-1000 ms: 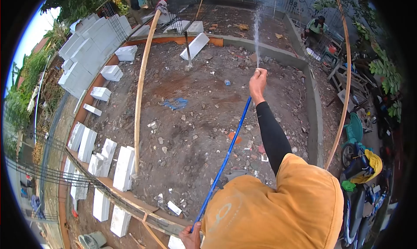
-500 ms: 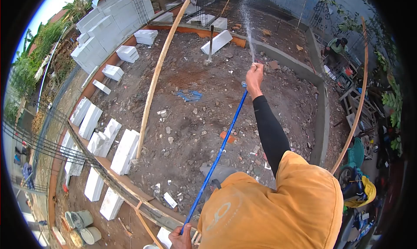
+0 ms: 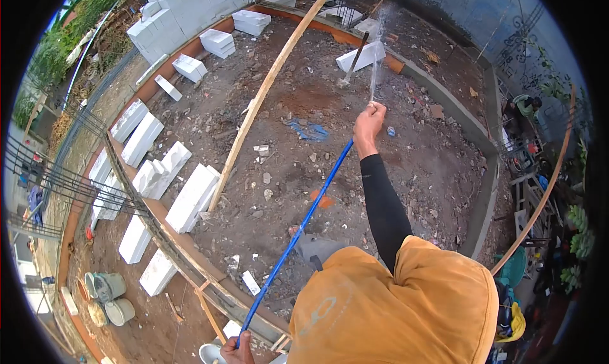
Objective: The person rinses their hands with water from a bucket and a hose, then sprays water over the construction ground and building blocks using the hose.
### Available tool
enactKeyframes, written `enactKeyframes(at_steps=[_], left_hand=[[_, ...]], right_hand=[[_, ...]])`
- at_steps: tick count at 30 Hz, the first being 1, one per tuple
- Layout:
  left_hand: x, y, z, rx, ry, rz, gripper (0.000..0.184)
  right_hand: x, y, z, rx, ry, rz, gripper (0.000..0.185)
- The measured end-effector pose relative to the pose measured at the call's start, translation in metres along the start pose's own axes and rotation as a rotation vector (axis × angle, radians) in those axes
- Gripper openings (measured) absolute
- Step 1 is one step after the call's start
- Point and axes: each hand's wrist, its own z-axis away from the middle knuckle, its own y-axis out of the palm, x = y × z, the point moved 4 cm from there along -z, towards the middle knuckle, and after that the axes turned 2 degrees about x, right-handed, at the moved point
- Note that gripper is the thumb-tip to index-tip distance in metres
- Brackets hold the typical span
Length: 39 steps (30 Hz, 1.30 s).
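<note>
A blue hose (image 3: 298, 227) runs diagonally across the view, from the lower left up to the middle. My right hand (image 3: 369, 129) is closed around its far end, the arm stretched out in a black sleeve. Water (image 3: 374, 78) sprays forward from between the fingers. Down at the bottom edge, my left hand (image 3: 238, 349) grips the hose lower along its length. Beneath is stony, dark soil (image 3: 266, 154), with a blue scrap (image 3: 308, 130) lying on it. A pale block (image 3: 360, 57) lies beyond my right hand, close to the spray.
A long wooden pole (image 3: 269, 91) slants over the soil. White blocks (image 3: 193, 199) lie along the left border, with a block stack (image 3: 190, 21) behind. Steel rods (image 3: 57, 167) jut in at left. Buckets (image 3: 119, 311) stand lower left. A person (image 3: 525, 105) is at far right.
The view has shifted, so the blocks and pole appear farther right. My right hand sits slightly lower in view, my left hand farther left and lower. Water still sprays from the hose.
</note>
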Motion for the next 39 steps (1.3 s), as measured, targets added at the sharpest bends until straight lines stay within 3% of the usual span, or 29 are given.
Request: enactKeyframes(at_steps=[1, 5, 8, 11, 12, 17, 22, 24, 25, 30, 32, 34, 36, 39], left_hand=[[0.002, -0.005, -0.008, -0.105, 0.008, -0.076, 0.041], [-0.028, -0.025, -0.028, -0.078, -0.016, 0.115, 0.036], [-0.014, -0.025, -0.040, -0.150, -0.071, 0.173, 0.036], [-0.037, -0.035, -0.045, -0.158, -0.121, 0.111, 0.036], [-0.039, -0.036, -0.042, -0.144, -0.191, 0.061, 0.035], [-0.053, -0.033, -0.046, -0.146, -0.148, 0.064, 0.038], [-0.026, -0.023, -0.059, -0.192, -0.150, 0.080, 0.042], [-0.056, -0.028, -0.057, -0.094, -0.213, 0.123, 0.042], [-0.025, -0.019, -0.068, -0.032, -0.201, 0.171, 0.041], [-0.029, -0.016, -0.079, -0.024, -0.111, 0.133, 0.043], [-0.031, -0.014, -0.079, 0.049, -0.122, 0.258, 0.045], [-0.040, -0.017, -0.077, 0.064, -0.122, 0.272, 0.047], [-0.053, -0.022, -0.073, 0.215, -0.156, 0.143, 0.049], [-0.064, -0.025, -0.068, 0.213, -0.101, -0.021, 0.049]], right_hand=[[0.008, 0.011, 0.005, -0.008, -0.021, 0.014, 0.016], [0.006, 0.063, 0.004, -0.061, -0.047, 0.012, 0.015], [0.012, 0.088, 0.014, -0.085, 0.040, -0.046, 0.017], [0.016, 0.112, 0.022, -0.144, -0.029, -0.091, 0.016], [0.011, 0.119, 0.024, -0.125, -0.026, -0.090, 0.016], [0.008, 0.140, 0.035, -0.070, 0.084, -0.136, 0.015], [0.017, 0.143, 0.040, -0.107, -0.023, -0.055, 0.016], [0.024, 0.139, 0.038, -0.144, -0.072, -0.058, 0.016], [0.027, 0.137, 0.037, -0.126, -0.072, -0.043, 0.016], [0.039, 0.120, 0.031, -0.143, -0.082, -0.065, 0.016], [0.041, 0.115, 0.032, -0.176, -0.185, -0.053, 0.015], [0.040, 0.110, 0.032, -0.152, -0.156, -0.053, 0.015], [0.039, 0.106, 0.035, -0.125, -0.127, -0.053, 0.015], [0.043, 0.099, 0.035, -0.140, -0.114, -0.010, 0.014]])
